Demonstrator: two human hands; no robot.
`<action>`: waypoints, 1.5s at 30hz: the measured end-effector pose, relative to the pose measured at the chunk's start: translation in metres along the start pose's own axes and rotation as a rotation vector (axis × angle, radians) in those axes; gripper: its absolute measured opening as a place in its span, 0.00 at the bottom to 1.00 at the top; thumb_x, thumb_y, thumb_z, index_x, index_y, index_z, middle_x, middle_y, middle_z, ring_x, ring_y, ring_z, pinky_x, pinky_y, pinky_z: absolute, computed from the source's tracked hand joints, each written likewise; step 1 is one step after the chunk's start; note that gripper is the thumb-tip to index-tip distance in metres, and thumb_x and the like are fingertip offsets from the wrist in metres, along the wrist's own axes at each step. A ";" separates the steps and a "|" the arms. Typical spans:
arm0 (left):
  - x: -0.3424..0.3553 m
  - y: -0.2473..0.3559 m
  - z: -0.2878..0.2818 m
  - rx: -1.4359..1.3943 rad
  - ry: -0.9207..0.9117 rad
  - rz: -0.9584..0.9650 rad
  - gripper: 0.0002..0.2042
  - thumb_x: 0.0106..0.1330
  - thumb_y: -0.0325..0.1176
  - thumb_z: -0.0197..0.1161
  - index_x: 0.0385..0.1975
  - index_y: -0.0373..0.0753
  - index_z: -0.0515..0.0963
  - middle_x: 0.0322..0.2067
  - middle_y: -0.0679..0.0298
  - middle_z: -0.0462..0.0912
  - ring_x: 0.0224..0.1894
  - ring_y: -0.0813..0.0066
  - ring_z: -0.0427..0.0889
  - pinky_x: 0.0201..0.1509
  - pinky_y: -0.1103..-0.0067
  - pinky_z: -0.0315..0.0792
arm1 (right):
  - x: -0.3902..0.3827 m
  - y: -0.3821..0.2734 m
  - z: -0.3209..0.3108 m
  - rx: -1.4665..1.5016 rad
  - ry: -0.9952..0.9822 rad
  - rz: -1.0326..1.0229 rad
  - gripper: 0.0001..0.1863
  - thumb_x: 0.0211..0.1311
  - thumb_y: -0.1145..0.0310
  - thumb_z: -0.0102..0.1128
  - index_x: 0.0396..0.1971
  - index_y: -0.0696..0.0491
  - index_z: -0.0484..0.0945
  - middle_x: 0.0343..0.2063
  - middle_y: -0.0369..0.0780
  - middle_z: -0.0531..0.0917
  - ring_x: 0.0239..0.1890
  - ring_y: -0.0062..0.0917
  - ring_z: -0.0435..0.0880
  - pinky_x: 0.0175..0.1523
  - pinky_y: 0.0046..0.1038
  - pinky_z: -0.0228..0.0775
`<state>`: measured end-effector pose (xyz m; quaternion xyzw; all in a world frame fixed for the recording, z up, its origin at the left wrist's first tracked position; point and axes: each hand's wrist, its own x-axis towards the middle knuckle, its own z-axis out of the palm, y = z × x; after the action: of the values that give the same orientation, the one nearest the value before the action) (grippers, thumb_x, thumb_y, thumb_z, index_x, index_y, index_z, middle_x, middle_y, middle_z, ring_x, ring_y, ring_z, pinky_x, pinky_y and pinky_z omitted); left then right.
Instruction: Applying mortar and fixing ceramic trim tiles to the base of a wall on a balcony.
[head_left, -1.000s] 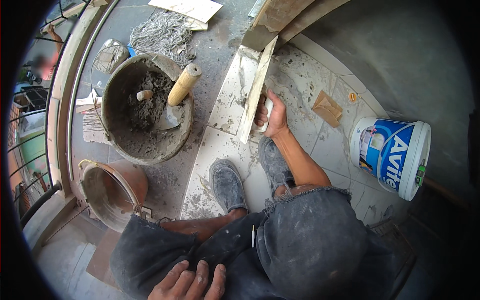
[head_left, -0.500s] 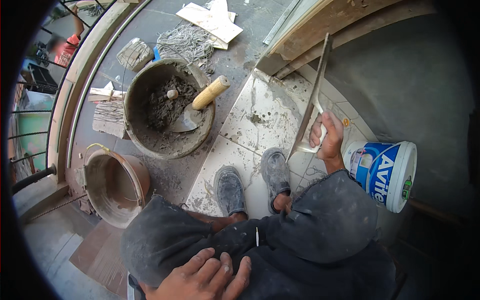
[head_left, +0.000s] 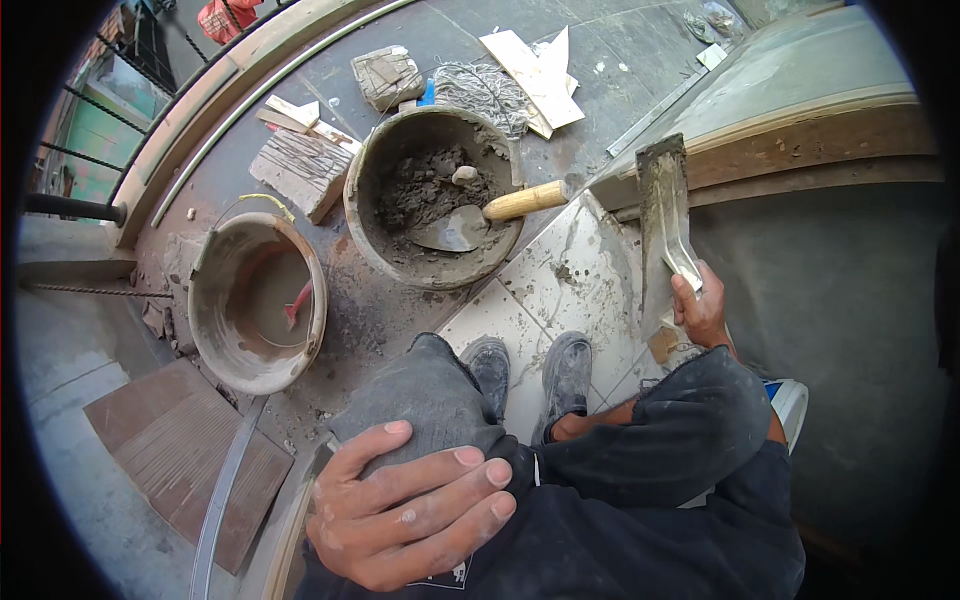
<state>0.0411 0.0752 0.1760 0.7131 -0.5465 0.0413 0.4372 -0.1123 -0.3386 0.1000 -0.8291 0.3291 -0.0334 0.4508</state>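
Observation:
Gripped by its pale handle, a plastering trowel (head_left: 662, 205) stands up from my right hand (head_left: 703, 310), its long, mortar-smeared blade pointing away from me. My left hand (head_left: 410, 505) is over my left thigh, palm down with fingers stretched; I cannot tell whether it touches the trousers. Ahead of my knees sits a round tub (head_left: 357, 215) with dark, crumbly mortar (head_left: 425, 190) inside. On that mortar rests a wooden-handled trowel (head_left: 525, 201), its handle sticking out over the right rim. A smaller bucket (head_left: 207, 335) to the left holds a red-handled object (head_left: 293, 308) I cannot make out fully.
Splattered white tiles (head_left: 545, 265) lie under my shoes. Past the tub are a concrete lump (head_left: 387, 78), a tangle of string (head_left: 480, 92) and broken tile pieces (head_left: 530, 75). Brown ribbed tiles (head_left: 185, 445) lie at left. A white pail (head_left: 792, 410) is partly hidden behind my right leg.
The whole view has shifted, with the tub and bucket now farther right and higher. The plastering trowel has turned from edge-on to show its blade's face. My left hand shows more fully.

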 end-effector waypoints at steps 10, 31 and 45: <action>-0.035 0.008 -0.002 -0.163 0.113 -0.333 0.23 0.47 0.55 0.73 0.43 0.53 0.84 0.49 0.66 0.84 0.56 0.61 0.78 0.68 0.60 0.58 | 0.055 -0.132 0.000 -0.022 -0.222 -0.094 0.19 0.69 0.54 0.55 0.39 0.59 0.72 0.16 0.31 0.68 0.13 0.13 0.65 0.18 0.18 0.59; -0.024 0.005 -0.002 -0.107 0.050 -0.399 0.38 0.53 0.65 0.61 0.52 0.36 0.74 0.53 0.40 0.75 0.56 0.44 0.74 0.61 0.53 0.66 | 0.084 -0.100 0.075 -0.396 -0.608 -0.489 0.13 0.66 0.62 0.54 0.38 0.58 0.79 0.32 0.50 0.84 0.36 0.44 0.83 0.43 0.38 0.73; 0.171 0.027 0.072 -0.052 -1.122 -0.105 0.18 0.58 0.38 0.66 0.47 0.37 0.78 0.37 0.57 0.84 0.38 0.61 0.84 0.46 0.66 0.77 | -0.045 0.325 -0.041 -0.706 -0.093 0.445 0.56 0.39 0.54 0.79 0.67 0.60 0.58 0.58 0.55 0.72 0.62 0.47 0.70 0.64 0.41 0.64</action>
<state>0.0576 -0.1002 0.2392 0.6412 -0.6597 -0.3795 0.0985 -0.3298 -0.4653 -0.1150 -0.8420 0.4707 0.2173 0.1495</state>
